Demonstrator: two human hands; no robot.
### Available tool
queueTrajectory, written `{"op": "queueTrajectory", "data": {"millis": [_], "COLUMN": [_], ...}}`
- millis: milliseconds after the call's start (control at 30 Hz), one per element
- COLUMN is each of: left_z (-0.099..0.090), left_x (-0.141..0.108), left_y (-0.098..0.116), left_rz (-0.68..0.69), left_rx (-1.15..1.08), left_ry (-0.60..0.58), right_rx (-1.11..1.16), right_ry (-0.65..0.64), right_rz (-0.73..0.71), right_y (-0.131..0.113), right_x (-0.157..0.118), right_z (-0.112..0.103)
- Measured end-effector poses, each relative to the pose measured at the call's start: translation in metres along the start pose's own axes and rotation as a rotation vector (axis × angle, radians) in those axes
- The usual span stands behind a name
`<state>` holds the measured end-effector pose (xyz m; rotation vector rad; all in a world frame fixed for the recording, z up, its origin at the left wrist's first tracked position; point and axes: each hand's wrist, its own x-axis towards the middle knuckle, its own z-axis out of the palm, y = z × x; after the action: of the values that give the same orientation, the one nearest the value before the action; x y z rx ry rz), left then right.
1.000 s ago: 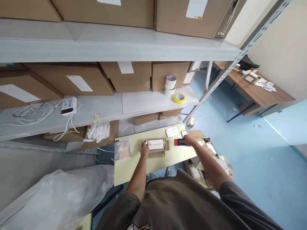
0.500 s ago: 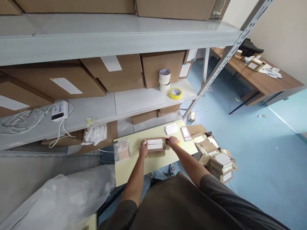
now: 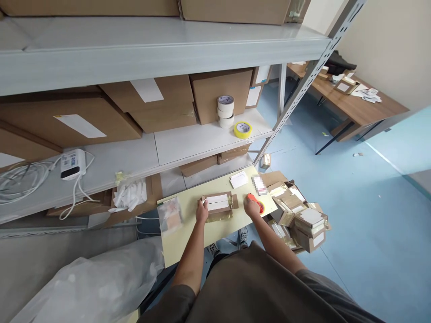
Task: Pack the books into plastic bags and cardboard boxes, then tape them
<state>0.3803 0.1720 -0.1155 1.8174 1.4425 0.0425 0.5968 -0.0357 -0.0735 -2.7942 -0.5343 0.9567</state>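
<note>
On the pale yellow table (image 3: 188,244) lies a small cardboard box (image 3: 220,214) with white packs showing in its top and a taped flap at its front. My left hand (image 3: 202,211) grips the box's left end, fingers over the edge. To the right of the box, my right hand (image 3: 251,207) is closed around a red tape dispenser (image 3: 253,197) with a yellow roll, held apart from the box. White cards (image 3: 239,179) and a printed slip (image 3: 259,185) lie behind the dispenser. A clear plastic bag (image 3: 170,214) rests at the table's left end.
A grey shelf (image 3: 188,148) behind the table bears white tape rolls (image 3: 225,105), a yellow tape roll (image 3: 242,129), large cartons (image 3: 222,96) and a white power strip (image 3: 73,164). Small boxes (image 3: 308,224) are heaped on the right. A big plastic sack (image 3: 97,278) stands at lower left.
My right hand has moved right with the tape dispenser, away from the box's right end. My left hand stays on the box. The view has shifted slightly.
</note>
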Motion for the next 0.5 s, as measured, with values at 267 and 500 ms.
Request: {"op": "queueTrajectory", "data": {"millis": [267,500], "left_z": [-0.004,0.000], "left_x": [-0.002,-0.002], "left_y": [-0.004,0.002], "left_rz": [0.045,-0.032], "left_rx": [-0.062,-0.117], "left_ry": [-0.028,-0.052], "right_rx": [0.264,0.264], "right_ry": [-0.172,-0.132], "right_rz": [-0.109,-0.084], "right_y": [-0.079,-0.082], "right_x": [-0.004,0.000], "right_z": [0.035,0.039]}}
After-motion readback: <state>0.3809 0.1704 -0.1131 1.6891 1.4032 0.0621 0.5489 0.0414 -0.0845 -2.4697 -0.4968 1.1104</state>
